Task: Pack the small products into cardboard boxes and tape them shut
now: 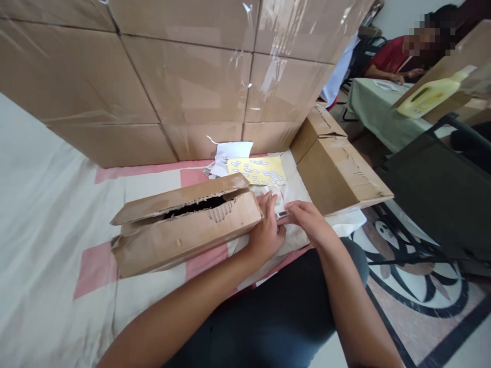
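Note:
My left hand is closed, its fingers on a small clear plastic packet with something whitish in it. From the right, my right hand pinches the near edge of the same packet, where a small dark strip shows. What lies inside the packet is too small to make out. Just beyond my hands lies a yellow sheet with several small blue-and-white stickers on it. A torn, partly open long cardboard box stands directly left of my left hand.
Wrapped cardboard boxes form a wall behind. White papers lie at its foot. An open carton stands at right, beside a dark chair. Farther off, a person in red sits at a table with a yellow bottle.

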{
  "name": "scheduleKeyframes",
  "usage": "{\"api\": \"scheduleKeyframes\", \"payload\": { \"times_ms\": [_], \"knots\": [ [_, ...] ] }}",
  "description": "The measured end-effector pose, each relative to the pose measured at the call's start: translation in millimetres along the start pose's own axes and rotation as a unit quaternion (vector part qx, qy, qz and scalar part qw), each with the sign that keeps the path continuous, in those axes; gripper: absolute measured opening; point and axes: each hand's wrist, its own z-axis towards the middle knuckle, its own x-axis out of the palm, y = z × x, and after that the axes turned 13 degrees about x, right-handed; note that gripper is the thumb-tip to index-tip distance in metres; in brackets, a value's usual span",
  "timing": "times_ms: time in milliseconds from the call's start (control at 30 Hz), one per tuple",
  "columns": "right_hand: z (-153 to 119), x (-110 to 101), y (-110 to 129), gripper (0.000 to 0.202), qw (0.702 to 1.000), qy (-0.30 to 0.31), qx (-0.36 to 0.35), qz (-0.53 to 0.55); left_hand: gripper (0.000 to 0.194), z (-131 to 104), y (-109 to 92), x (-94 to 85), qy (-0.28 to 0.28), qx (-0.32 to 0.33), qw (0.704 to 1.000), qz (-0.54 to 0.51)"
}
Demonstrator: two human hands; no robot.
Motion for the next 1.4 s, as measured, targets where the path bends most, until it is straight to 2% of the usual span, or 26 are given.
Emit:
{"api": "scheduleKeyframes", "payload": {
  "times_ms": [233, 367, 567, 900, 1200, 1400],
  "knots": [
    [1.4, 8.6, -16.8, 0.03, 0.996, -0.066, -0.059, 0.018, 0.084, -0.2, 0.8, 0.9, -0.004, -0.006, 1.0, 0.0],
    [-4.2, 10.7, -24.1, 0.026, 0.994, -0.082, -0.068, 0.025, 0.082, -0.3, 1.7, 1.3, 0.0, -0.009, 1.0, 0.0],
    [-7.4, 10.4, -32.2, 0.023, 0.986, -0.1, -0.133, -0.015, 0.079, 0.8, 0.9, 0.2, 0.008, -0.013, 1.0, 0.006],
    [-9.5, 14.8, -36.6, 0.019, 0.981, -0.124, -0.148, 0.012, 0.081, -0.2, 0.3, -0.9, 0.011, -0.021, 1.0, -0.008],
    [-5.4, 10.7, -54.1, 0.019, 0.977, -0.049, -0.166, 0.124, 0.077, 0.5, 1.9, -1.7, 0.004, -0.02, 1.0, -0.021],
    [-4.8, 9.8, -60.9, 0.021, 0.975, -0.037, -0.165, 0.142, 0.079, -0.3, 1.7, -0.9, 0.002, -0.029, 0.999, -0.029]
  ]
}}
